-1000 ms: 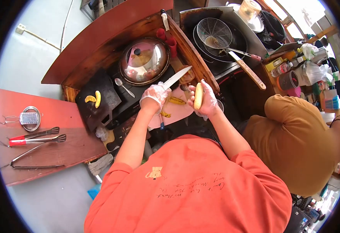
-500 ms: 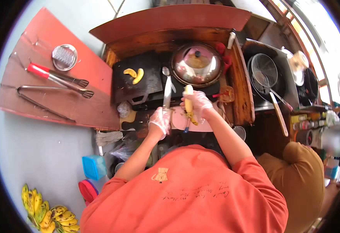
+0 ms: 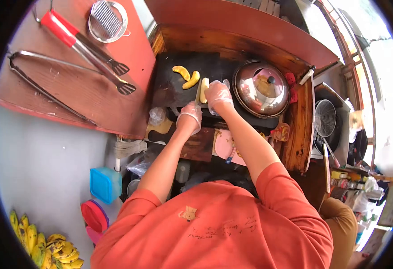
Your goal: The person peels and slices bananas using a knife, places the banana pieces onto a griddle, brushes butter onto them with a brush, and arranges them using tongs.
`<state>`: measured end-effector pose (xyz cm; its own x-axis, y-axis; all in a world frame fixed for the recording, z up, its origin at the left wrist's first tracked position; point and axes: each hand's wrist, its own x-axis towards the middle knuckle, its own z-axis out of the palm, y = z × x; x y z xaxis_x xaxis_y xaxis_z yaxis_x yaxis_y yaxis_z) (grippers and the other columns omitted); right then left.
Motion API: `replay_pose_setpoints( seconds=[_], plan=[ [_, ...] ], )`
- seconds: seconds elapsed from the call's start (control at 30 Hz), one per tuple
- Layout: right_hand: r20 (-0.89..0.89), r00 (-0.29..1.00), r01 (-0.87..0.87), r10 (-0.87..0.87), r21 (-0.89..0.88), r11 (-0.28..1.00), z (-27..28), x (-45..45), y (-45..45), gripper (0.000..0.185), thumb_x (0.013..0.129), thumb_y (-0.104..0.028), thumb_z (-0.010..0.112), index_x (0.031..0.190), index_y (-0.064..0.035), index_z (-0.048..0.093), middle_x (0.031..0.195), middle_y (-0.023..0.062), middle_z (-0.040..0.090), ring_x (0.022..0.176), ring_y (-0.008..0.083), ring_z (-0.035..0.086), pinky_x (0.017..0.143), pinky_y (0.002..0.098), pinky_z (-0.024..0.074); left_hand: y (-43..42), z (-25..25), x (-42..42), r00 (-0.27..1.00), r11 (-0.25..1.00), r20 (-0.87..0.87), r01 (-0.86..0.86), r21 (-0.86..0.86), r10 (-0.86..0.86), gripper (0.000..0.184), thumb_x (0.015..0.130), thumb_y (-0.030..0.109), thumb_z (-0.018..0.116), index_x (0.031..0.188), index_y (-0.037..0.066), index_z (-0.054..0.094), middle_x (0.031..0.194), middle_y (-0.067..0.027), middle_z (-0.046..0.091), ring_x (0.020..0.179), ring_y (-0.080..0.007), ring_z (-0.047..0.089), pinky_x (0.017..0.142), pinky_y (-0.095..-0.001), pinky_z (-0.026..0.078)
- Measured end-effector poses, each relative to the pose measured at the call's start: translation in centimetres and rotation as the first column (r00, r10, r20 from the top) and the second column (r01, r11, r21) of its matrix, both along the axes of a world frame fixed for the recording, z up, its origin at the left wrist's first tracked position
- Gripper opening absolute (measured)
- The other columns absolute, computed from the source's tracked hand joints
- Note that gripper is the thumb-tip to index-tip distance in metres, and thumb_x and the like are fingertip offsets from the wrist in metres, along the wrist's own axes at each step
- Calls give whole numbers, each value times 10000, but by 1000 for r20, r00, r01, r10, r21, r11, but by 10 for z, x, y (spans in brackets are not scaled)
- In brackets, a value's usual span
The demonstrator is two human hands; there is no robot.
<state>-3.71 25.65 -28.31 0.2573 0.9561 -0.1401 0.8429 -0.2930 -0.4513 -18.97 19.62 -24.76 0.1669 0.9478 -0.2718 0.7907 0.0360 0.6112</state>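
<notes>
My left hand (image 3: 190,114), in a clear plastic glove, is closed around a knife (image 3: 198,93) whose blade points away from me. Right beside the blade is a peeled banana (image 3: 204,89), with my gloved right hand (image 3: 219,94) closed on its right side. Both hands are over the front right of the black griddle (image 3: 165,92). Two yellow banana pieces (image 3: 191,80) lie on the griddle, left of the blade. A pink cutting board (image 3: 223,142) with a blue-handled tool (image 3: 230,156) lies nearer my body, partly behind my right forearm.
A domed metal lid (image 3: 261,89) covers a pan at the right. Red-handled tongs (image 3: 89,51) and a grater (image 3: 107,21) lie on the left board. Banana bunches (image 3: 39,242) are at lower left. Strainer (image 3: 325,117) at right; another person's brown-clothed leg (image 3: 342,224) is behind it.
My hands have moved forward from the pink board to the griddle with the knife and banana. The peel has left the banana in my right hand. The view has turned and shifted.
</notes>
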Motion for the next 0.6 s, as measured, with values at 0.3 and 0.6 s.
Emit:
replay_pose_setpoints(
  seconds=[0.3,0.6],
  plan=[
    [99,994,44,-49,52,998,-22,9,-8,332,911,-302,534,926,-71,772,931,215,730,885,380,723,810,462,574,6,28,4,993,997,-98,65,-38,-68,817,913,169,625,1592,77,180,987,-245,714,947,-404,702,831,-484,548],
    [-45,999,3,1,93,996,-11,2,-17,323,926,-283,536,943,-67,775,977,222,727,940,386,716,842,452,570,3,9,15,999,999,21,42,23,-42,705,898,102,594,1547,54,321,851,-229,704,816,-402,699,749,-502,531]
  ],
)
